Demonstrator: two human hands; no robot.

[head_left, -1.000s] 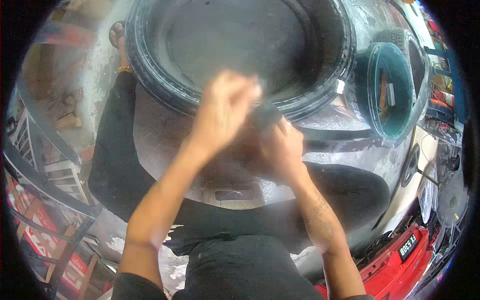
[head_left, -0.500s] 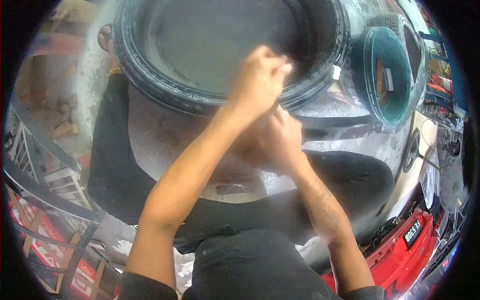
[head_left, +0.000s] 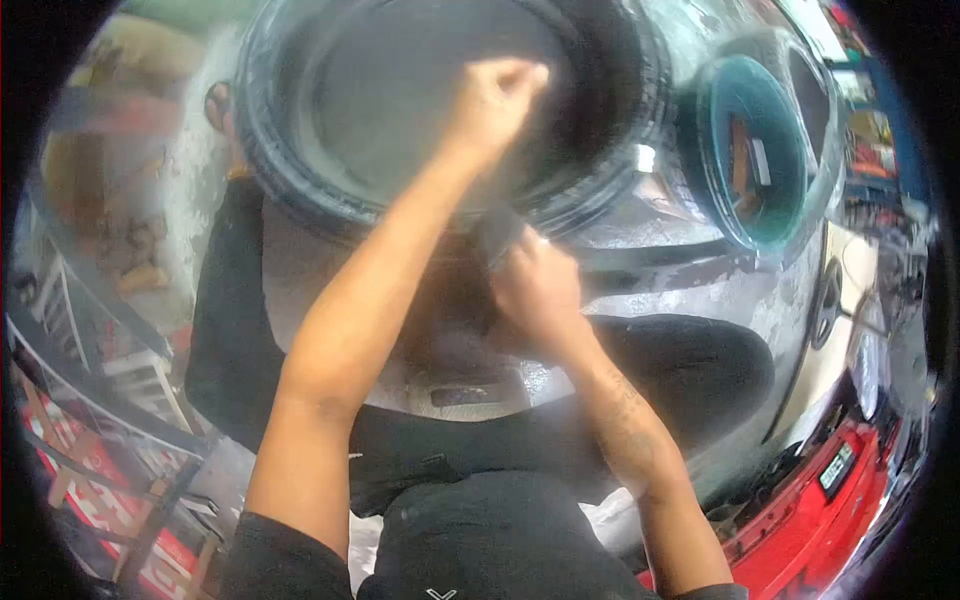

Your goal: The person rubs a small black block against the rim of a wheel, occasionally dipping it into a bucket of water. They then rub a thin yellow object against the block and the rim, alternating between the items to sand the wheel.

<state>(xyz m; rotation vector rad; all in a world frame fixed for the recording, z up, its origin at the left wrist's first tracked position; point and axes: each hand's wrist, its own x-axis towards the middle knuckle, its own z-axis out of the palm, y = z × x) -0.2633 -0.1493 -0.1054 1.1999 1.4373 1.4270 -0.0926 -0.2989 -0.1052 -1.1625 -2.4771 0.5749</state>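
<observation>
A large round black tub of cloudy water fills the top middle. Over the water is my left hand, its fingers curled closed; whatever they hold, if anything, cannot be made out. Lower down, just outside the near rim, my right hand is closed on a dark flat piece, blurred by motion. Beneath that hand lies a smooth grey-brown panel between my legs, partly covered by my arms.
To the right of the tub stands a green translucent bucket. A tyre is behind it. A red car part with a number plate lies at the lower right. Metal frames and red-and-white boxes are at the left.
My left hand has moved up and left, away from my right hand and farther over the tub. My right hand has shifted slightly left and down, and its dark piece now shows.
</observation>
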